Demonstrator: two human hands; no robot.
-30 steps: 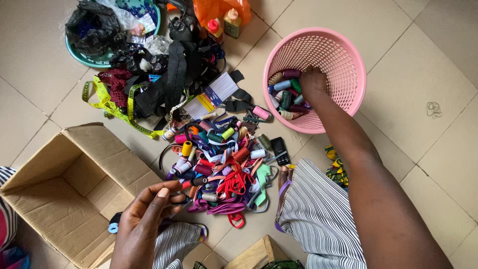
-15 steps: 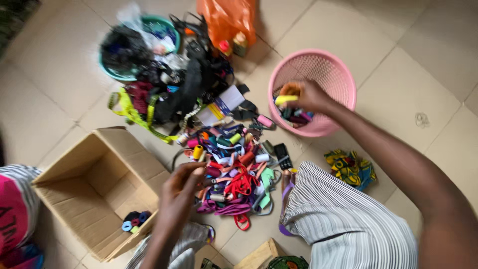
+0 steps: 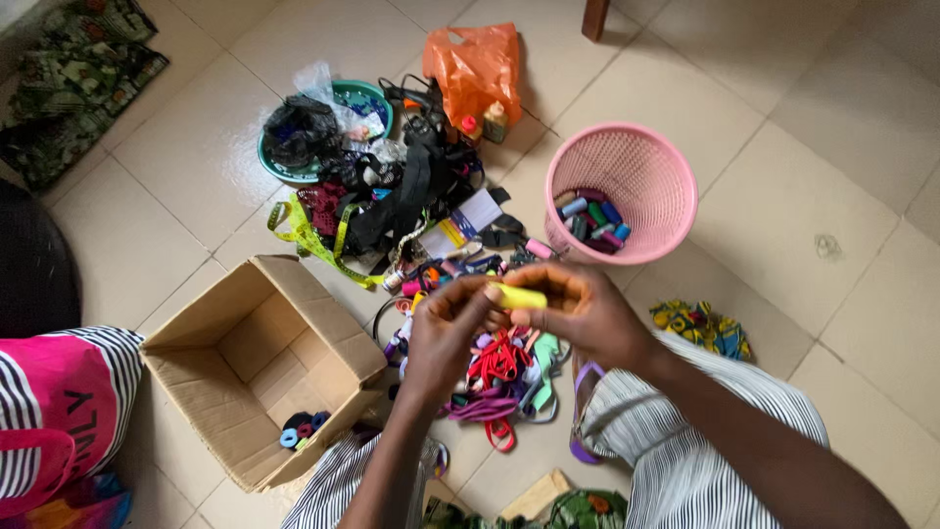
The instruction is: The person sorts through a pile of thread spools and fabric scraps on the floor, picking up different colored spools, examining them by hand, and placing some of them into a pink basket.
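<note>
fingers point(image 3: 490, 292) of both hands pinch yellow spool point(image 3: 520, 297) | spool between fingertips | above thread pile point(image 3: 494, 367)

The person has bare arms with no sleeves showing, a bare left hand point(image 3: 446, 333) and a bare right hand point(image 3: 587, 313) with no rings or watch that can be seen, and wears cloth with thin black and white stripes over the legs.
</note>
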